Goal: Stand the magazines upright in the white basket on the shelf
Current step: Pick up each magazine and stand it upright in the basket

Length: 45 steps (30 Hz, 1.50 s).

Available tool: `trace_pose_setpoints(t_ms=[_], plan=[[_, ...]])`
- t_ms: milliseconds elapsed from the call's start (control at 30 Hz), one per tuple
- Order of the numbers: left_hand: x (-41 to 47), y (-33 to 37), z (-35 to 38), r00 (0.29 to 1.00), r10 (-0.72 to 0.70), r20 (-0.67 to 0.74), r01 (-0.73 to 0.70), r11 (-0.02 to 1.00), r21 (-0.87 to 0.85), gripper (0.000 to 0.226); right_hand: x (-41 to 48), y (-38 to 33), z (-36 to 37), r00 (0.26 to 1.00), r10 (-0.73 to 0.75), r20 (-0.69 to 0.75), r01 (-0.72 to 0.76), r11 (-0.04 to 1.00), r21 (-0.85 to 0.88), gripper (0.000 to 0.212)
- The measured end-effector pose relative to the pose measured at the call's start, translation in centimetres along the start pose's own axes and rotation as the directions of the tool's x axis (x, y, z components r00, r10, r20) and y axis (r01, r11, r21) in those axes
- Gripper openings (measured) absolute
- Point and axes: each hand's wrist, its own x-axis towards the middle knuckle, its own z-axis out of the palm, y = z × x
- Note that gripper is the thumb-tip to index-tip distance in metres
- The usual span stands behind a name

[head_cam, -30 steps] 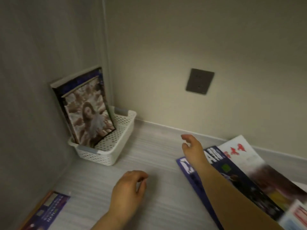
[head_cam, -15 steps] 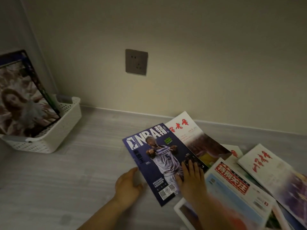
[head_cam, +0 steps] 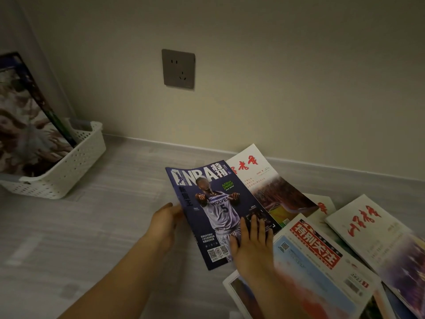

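NBA magazine [head_cam: 218, 210]: laid flat on the shelf [head_cam: 103, 226], uppermost at the left end of the loose pile [head_cam: 345, 249] spread toward the shelf's front right.
Long axis: run from the front edge toward the back wall, with the title end farthest away and angled slightly left.
Left hand [head_cam: 165, 221]: set against the left long edge. Whether its fingers are hooked beneath cannot be told.
Right hand [head_cam: 251, 245]: laid flat on the cover's lower right with straight fingers, nothing gripped.
Basket [head_cam: 76, 162]: placed in the shelf's back left corner, well apart from the magazine. Other magazines [head_cam: 27, 134] are already stood in it.
Nearer hand: the left is judged nearer the basket. A leftward carry with the long axis raised upright is called for.
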Motion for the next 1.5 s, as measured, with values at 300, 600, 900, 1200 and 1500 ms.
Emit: trace_pose_setpoints(t_ms=[300, 600, 900, 1200, 1500], plan=[[0.1, -0.4, 2.4, 0.994, 0.061, 0.091, -0.076, 0.983, 0.165, 0.033, 0.1, 0.1, 0.0, 1.000, -0.004, 0.020, 0.004, 1.000, 0.012, 0.063], [-2.0, 1.4, -0.2, 0.952, 0.266, 0.149, -0.284, 0.952, 0.115, 0.036, -0.4, 0.1, -3.2, 0.986, 0.141, -0.093, -0.069, 0.840, 0.539, 0.063], [-4.4, 8.4, -6.3, 0.770, 0.584, 0.256, -0.634, 0.746, 0.205, 0.043, 3.4, -8.2, -10.7, 0.993, 0.112, -0.023, -0.014, 0.324, 0.946, 0.049], [-3.3, 14.0, -15.8, 0.588, 0.799, 0.124, -0.770, 0.507, 0.387, 0.054, 7.8, -21.6, -14.4, 0.992, -0.006, -0.125, 0.123, 0.239, 0.963, 0.030], [0.6, 19.3, -23.8, 0.434, 0.893, -0.117, -0.787, 0.440, 0.432, 0.040, 11.0, -36.8, -17.7, 0.948, -0.092, -0.305, 0.317, 0.193, 0.929, 0.026]])
